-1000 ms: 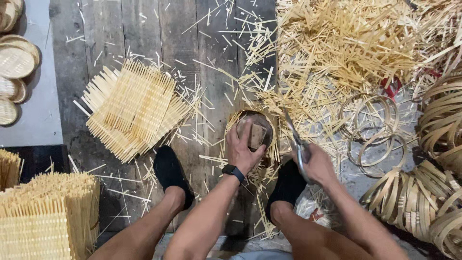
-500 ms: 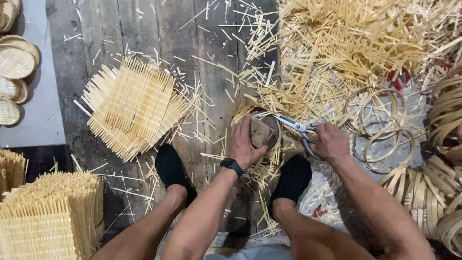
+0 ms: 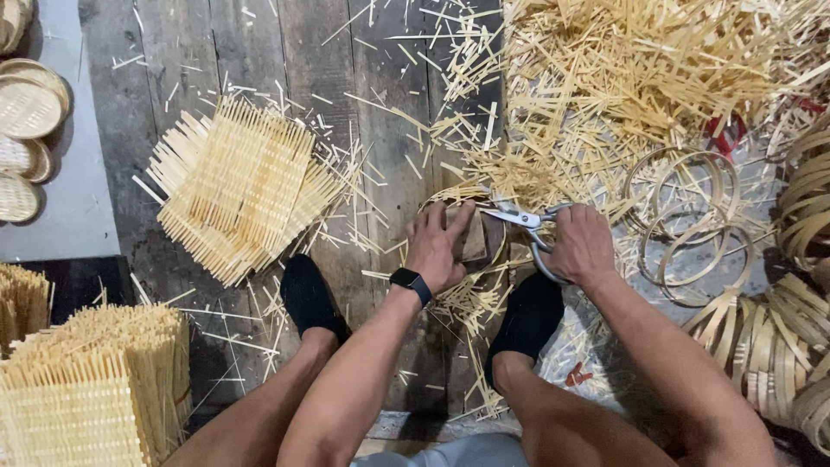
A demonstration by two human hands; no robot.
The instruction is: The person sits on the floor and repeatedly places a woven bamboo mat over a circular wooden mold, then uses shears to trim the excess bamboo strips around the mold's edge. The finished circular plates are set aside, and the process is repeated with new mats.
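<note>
My left hand presses a small brown block down inside a round bamboo hoop with woven strips under it, on the plank floor between my feet. My right hand grips grey metal scissors, blades pointing left at the hoop's upper right rim. A black watch sits on my left wrist. Both feet wear black shoes, one left of the hoop and one below my right hand.
A stack of square woven bamboo mats lies left of centre. More mats are piled at the lower left. Round trays rest at the far left. Cut strips heap at the upper right, with loose hoops and coiled bands on the right.
My right hand swung the scissors from upright to lying level, blades now at the hoop's rim. My left hand stayed pressed on the block.
</note>
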